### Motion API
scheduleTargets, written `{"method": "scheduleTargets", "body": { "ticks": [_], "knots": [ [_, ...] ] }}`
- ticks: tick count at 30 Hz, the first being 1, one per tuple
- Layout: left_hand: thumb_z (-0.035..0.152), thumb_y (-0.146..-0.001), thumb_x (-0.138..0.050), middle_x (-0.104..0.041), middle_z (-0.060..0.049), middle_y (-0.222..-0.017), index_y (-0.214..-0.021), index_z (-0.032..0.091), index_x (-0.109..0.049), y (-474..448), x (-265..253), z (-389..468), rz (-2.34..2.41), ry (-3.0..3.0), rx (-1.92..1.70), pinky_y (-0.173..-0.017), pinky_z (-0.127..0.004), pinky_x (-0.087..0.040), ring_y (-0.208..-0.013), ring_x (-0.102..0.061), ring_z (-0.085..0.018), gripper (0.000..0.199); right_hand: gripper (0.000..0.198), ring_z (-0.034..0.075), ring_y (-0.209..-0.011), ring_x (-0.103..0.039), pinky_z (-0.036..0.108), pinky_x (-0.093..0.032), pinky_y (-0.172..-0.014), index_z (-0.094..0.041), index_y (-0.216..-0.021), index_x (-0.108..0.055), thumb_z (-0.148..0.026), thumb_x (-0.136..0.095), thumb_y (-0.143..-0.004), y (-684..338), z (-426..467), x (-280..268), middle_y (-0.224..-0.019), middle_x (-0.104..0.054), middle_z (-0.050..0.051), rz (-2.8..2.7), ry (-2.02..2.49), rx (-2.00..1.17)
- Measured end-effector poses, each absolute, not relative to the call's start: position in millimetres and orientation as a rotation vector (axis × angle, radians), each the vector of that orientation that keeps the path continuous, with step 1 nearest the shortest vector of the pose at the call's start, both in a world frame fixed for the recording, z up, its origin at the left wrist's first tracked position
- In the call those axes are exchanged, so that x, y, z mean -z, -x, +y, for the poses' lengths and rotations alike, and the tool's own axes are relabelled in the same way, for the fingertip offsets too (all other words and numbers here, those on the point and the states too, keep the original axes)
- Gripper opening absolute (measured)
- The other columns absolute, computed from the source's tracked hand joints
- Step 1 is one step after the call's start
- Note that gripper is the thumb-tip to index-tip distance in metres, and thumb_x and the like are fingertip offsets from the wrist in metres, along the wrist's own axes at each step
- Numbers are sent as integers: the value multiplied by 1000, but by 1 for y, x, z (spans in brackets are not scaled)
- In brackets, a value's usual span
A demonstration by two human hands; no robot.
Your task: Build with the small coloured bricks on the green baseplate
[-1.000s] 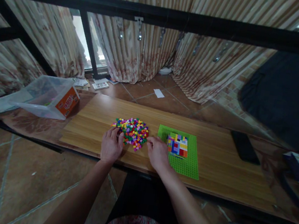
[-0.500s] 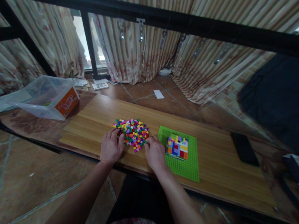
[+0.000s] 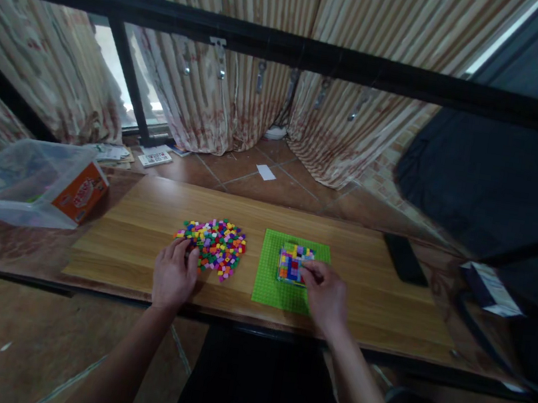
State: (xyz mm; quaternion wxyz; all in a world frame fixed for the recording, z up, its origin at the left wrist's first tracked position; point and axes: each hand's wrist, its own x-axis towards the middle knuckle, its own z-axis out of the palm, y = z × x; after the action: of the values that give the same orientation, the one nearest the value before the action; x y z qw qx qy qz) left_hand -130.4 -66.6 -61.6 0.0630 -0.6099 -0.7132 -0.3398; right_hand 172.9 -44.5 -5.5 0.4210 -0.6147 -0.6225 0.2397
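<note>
So, right hand [image 3: 328, 298] has thumb and fingers drawn close together at the right side of a low, blocky, multicolored brick build [image 3: 293, 262]; can't tell if there's a brick pinched in there. Build's just left of the palm, sitting on a flat, studded green baseplate [image 3: 268, 290]. Left hand [image 3: 174, 275] is loosely curled, fingertips at the near-left edge of a heap of tiny glossy plastic bricks [image 3: 217, 241], grip hidden. All that's on a wood-grain tabletop [image 3: 144, 226], with a see-through plastic bin [image 3: 19, 181] farther left.
</note>
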Motion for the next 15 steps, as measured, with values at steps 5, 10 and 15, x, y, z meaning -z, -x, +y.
{"method": "scheduleTargets", "body": {
  "ticks": [5,10,15],
  "knots": [
    [39,-93,-39,-63,-17,-115,-110,11,-59,131,60,-66,-2142,1835,1013,-96,-44,-44,-112,-56,-29,39,23,22,-74,-64,35,-48,-72,-16,-82,-69,-35,-57,-78,-209,-19,11,-82,-70,8,-1524,1587,-469],
    [39,-93,-38,-62,-18,-115,-111,12,-59,131,59,-65,-2157,1848,995,-95,-46,-44,-111,-56,-30,39,21,21,-73,-62,33,-47,-69,-18,-79,-70,-33,-55,-79,-212,-4,18,-79,-70,6,-1608,1557,-452],
    [39,-93,-38,-62,-16,-116,-111,13,-60,131,58,-65,-2168,1847,988,-96,-46,-44,-112,-56,-30,39,20,19,-72,-63,32,-47,-68,-20,-78,-72,-32,-56,-78,-209,1,23,-79,-71,5,-1623,1521,-491]
  ]
}}
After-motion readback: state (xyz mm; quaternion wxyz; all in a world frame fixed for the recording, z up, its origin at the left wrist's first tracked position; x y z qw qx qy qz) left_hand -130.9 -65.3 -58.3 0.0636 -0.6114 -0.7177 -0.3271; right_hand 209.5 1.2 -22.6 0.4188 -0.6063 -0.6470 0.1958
